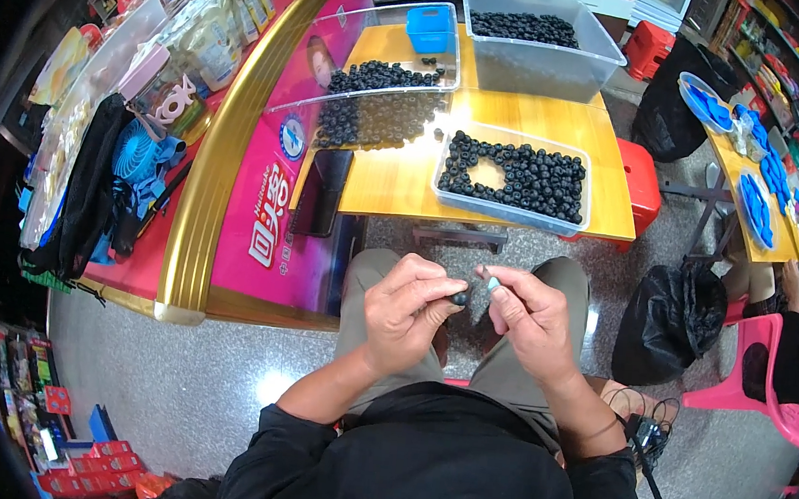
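Note:
My left hand (403, 314) is closed, with thumb and fingers pinching a small round black piece (458, 298) above my lap. Just across from it, my right hand (537, 326) pinches a small light-blue object (493, 283) whose kind I cannot make out. A short gap lies between the two hands. Beyond them, at the table's near edge, a shallow clear plastic tray (508, 209) holds many such black pieces (548, 182), with a bare patch of its bottom showing.
On the yellow table (386, 187) stand a deep clear bin (539, 72) of black pieces and a larger clear box (459, 55) with a blue basket (428, 29) inside. A gold-edged pink counter (243, 188) rises at left. Red stools (641, 180) and a black bag (669, 321) are at right.

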The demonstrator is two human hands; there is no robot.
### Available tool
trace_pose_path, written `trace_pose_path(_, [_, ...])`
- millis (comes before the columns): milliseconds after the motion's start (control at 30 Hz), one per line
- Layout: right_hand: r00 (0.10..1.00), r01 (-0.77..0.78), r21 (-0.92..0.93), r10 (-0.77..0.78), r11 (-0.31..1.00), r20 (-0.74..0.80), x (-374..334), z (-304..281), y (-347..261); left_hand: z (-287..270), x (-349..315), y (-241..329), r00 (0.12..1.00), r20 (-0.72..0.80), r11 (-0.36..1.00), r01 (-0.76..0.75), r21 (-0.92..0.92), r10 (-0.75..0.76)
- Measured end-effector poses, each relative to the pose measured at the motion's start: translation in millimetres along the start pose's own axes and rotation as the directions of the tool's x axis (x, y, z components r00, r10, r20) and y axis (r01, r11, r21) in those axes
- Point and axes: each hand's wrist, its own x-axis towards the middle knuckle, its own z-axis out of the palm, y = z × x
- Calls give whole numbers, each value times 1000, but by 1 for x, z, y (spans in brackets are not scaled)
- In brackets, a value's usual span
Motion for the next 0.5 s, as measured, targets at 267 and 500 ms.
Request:
trace_pose_path(267, [993,-108,111,112,988,-32,-1,7,-7,16,2,0,998,60,999,-37,25,36])
trace_pose_path(500, [968,-74,228,126,971,-219,12,-9,3,-19,73,-23,963,85,897,-271,349,257])
